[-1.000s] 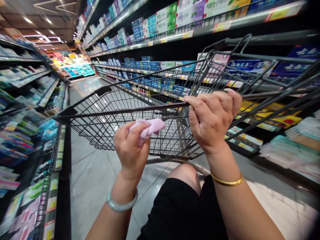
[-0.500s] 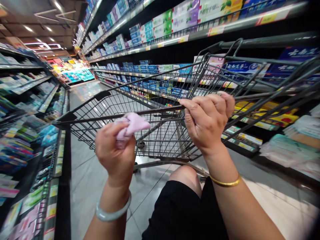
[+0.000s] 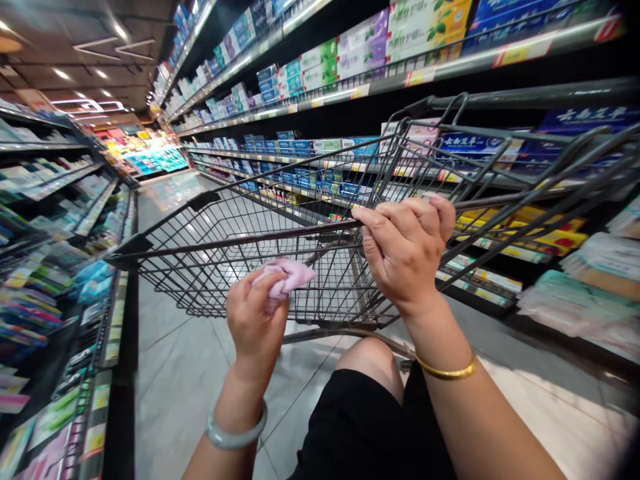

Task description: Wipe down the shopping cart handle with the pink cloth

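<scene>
A grey wire shopping cart (image 3: 240, 237) stands across the aisle in front of me, its basket showing only bare mesh. My right hand (image 3: 407, 250), with a gold bangle at the wrist, is wrapped over the cart's upper rim. In my left hand (image 3: 257, 313) is a bunched pale pink cloth (image 3: 290, 277), pinched between thumb and fingers. That hand is in front of the basket's near side, below the rim; whether the cloth touches the wire I cannot tell. A pale bangle circles the left wrist.
Shelves of boxed goods (image 3: 320, 67) run along the right, with price tags on their edges. Another shelf (image 3: 95, 320) of packaged items lines the left. Grey floor tiles (image 3: 170, 380) lie between, and clear plastic packs (image 3: 575, 307) sit low at the right.
My left hand has moved right and slightly down with the cloth, from near the rim to lower against the basket side. My right hand keeps its hold on the rim.
</scene>
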### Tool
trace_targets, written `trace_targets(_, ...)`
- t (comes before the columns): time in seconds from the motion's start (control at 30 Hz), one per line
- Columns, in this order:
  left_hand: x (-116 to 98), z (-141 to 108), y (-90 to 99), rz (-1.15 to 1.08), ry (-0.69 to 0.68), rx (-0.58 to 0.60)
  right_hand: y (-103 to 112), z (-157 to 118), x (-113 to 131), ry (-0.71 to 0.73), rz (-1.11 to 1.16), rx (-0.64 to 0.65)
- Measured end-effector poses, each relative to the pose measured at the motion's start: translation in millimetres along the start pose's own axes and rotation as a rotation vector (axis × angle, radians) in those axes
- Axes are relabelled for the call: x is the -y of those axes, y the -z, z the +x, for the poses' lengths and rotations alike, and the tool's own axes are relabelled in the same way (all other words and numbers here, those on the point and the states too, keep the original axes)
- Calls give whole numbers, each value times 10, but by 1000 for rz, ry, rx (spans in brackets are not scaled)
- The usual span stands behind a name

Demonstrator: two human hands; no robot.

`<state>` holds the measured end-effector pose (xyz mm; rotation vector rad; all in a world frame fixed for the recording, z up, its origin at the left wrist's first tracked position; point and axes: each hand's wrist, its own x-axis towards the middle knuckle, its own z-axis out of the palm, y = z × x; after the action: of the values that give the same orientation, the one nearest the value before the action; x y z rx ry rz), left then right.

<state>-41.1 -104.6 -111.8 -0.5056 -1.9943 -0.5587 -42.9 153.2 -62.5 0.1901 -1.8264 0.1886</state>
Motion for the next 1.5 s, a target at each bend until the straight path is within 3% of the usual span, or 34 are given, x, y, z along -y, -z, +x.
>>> trace_targets(0.1,-12,276,88,7,-6,-116,-2,4,3,-7,11,-4)
trace_targets(0.17,-7,325,81,39,-34,-138,-2,6,6,-19,11,8)
trace_targets(0.33,60,-135,-99,135,-75,36,-1,6,9,-23,4,20)
trace_targets(0.43,95,-323,-118,107,-51,73,-6,3,7,-11,-4,16)
trace_targets(0.5,103,-240,-59,63,-34,24,-13,3,6,-8,-7,4)
trace_targets(0.67,102,261,106,46,12,-152,-22,6,3,2,8,-16)
trace_targets(0.73,124,301,89,61,10,-169,-16,5,2,8,17,-16)
trace_targets(0.9,219,-115,-86,109,7,-8,2,7,11,-2,11,-3)
trace_targets(1.0,205,-233,-70,63,60,8,-1,16,19,-7,4,-12)
trace_targets(1.1,141,-34,58,-30,139,-85,-8,21,20,3,17,-53)
trace_targets(1.23,134,270,145,-2,79,-210,-7,14,15,-11,23,-13)
trace_targets(1.3,184,238,98,45,56,-193,-4,9,15,-12,13,0)
trace_targets(1.5,291,-207,-61,78,89,4,-3,15,26,3,-8,-24)
